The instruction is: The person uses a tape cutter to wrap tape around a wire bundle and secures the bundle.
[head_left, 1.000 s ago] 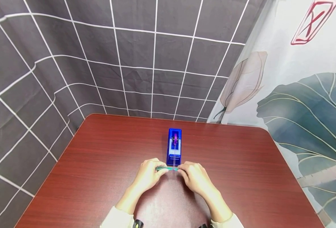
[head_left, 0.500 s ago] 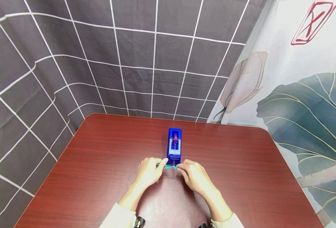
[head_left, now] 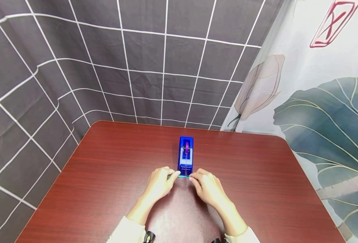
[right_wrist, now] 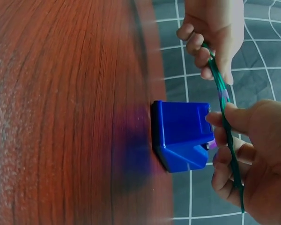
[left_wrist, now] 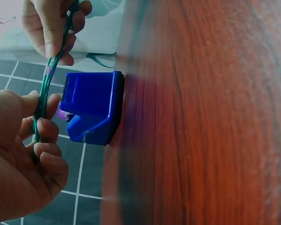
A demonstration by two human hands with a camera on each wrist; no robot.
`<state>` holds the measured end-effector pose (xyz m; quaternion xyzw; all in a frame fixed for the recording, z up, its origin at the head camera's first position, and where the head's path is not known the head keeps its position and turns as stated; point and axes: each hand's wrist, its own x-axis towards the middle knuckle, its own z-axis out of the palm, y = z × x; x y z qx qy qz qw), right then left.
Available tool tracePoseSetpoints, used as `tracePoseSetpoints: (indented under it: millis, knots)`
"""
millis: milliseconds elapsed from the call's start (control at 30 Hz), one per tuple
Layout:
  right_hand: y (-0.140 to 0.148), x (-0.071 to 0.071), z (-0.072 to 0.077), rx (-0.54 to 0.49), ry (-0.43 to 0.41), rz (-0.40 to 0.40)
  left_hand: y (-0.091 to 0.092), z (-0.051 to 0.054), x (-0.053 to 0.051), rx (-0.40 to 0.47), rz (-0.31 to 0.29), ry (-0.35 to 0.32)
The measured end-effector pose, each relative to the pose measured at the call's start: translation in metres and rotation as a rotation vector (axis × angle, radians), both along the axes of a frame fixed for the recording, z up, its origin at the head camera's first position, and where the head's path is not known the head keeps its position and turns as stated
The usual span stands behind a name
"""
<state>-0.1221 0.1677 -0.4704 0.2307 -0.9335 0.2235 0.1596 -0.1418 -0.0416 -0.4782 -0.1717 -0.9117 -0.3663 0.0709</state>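
A blue tape dispenser with a purple roll stands on the table, its front end towards me. Just in front of it, a bundle of thin green strands is stretched between both hands. My left hand pinches one end with thumb and fingers; my right hand pinches the other. Between the hands, a purplish strip of tape lies on the bundle. Whether that strip still joins the dispenser is hard to tell. The wrist views show the bundle held off the tabletop.
The reddish-brown wooden table has rounded far corners. Behind and left of it hangs a dark grey curtain with white grid lines. A white curtain with a leaf print hangs at the right.
The bundle has shifted slightly away from me, closer to the dispenser's front. My left thumb has moved up over the bundle. The right hand has hardly moved, and the dispenser stands where it was.
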Motion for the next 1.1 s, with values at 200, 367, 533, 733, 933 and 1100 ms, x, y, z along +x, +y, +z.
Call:
tracePoseSetpoints:
  millis: [200,367,533,733,933,1100]
  knots:
    - [-0.0017,0.0005,0.0001,-0.014,-0.027,-0.029,0.0003,-0.0021,-0.0003,0.004,0.0,-0.003]
    - [-0.0025,0.0007,-0.0002,-0.034,-0.057,-0.054,0.0002,-0.0023,-0.0001,0.005,0.003,-0.006]
    - [-0.003,0.0008,0.0004,-0.05,-0.075,-0.065,0.0003,-0.0028,-0.0001,0.007,-0.001,-0.008]
    - [-0.003,-0.0002,-0.0007,-0.053,-0.067,-0.06,0.0007,-0.0032,0.0,0.007,-0.002,-0.01]
    - [-0.0026,-0.0022,-0.0015,-0.06,-0.095,-0.052,0.0013,-0.0051,0.0001,0.015,-0.005,0.01]
    - [-0.0027,-0.0037,-0.0017,-0.067,-0.115,-0.051,0.0012,-0.0066,-0.0007,0.034,-0.012,0.025]
